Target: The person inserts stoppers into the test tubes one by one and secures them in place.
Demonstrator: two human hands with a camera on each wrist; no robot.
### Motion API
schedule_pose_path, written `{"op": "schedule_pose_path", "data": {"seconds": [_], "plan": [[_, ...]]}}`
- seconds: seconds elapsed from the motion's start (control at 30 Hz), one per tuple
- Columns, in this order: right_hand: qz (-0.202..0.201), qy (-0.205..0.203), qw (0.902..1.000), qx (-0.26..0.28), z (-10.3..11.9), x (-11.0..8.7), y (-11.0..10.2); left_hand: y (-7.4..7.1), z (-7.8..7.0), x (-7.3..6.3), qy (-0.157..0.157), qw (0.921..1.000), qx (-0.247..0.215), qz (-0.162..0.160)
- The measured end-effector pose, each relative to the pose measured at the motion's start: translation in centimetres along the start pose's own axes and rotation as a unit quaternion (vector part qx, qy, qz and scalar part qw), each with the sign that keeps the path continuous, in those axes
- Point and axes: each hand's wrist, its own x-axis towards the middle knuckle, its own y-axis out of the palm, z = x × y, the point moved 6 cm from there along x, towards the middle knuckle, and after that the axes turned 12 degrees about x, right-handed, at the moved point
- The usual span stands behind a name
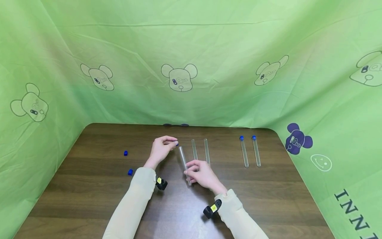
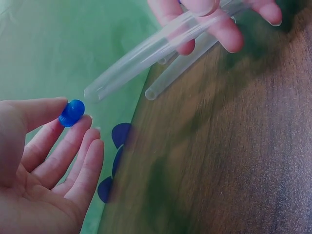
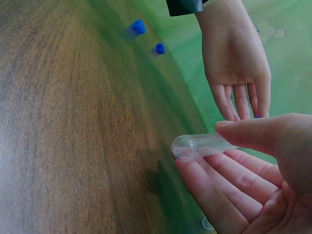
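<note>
My left hand (image 1: pixel 161 150) pinches a small blue cap (image 2: pixel 72 113) between thumb and fingertip, the other fingers loosely extended. In my right hand (image 1: pixel 204 174) a clear test tube (image 1: pixel 183 157) is held between thumb and fingers, tilted, its open mouth toward the left hand. The left wrist view shows the cap just off the tube's mouth, not touching it. The tube's rounded bottom (image 3: pixel 184 147) points toward the right wrist camera. Beyond the right hand, two uncapped tubes lie on the table, a left one (image 1: pixel 194 148) and a right one (image 1: pixel 207 149), their lower ends partly hidden.
Two loose blue caps, a far one (image 1: pixel 125 153) and a near one (image 1: pixel 130 172), lie left of the left hand. At the right, two tubes with blue caps, one (image 1: pixel 244 152) beside the other (image 1: pixel 256 152), lie on the brown wooden table (image 1: pixel 277 192). Green cloth (image 1: pixel 179 39) surrounds the table's back and sides.
</note>
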Motion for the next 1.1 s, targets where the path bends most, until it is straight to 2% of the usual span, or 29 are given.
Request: {"op": "schedule_pose_path", "data": {"seconds": [0.83, 1.1], "plan": [[0.0, -0.004, 1.0, -0.007, 0.3, -0.1, 0.5, 0.8, 0.3, -0.1, 0.008, 0.9999, 0.01, -0.006], [-0.002, 0.001, 0.9999, -0.01, 0.2, 0.0, 0.4, 1.0, 0.3, -0.3, 0.009, 0.9999, -0.012, -0.006]]}}
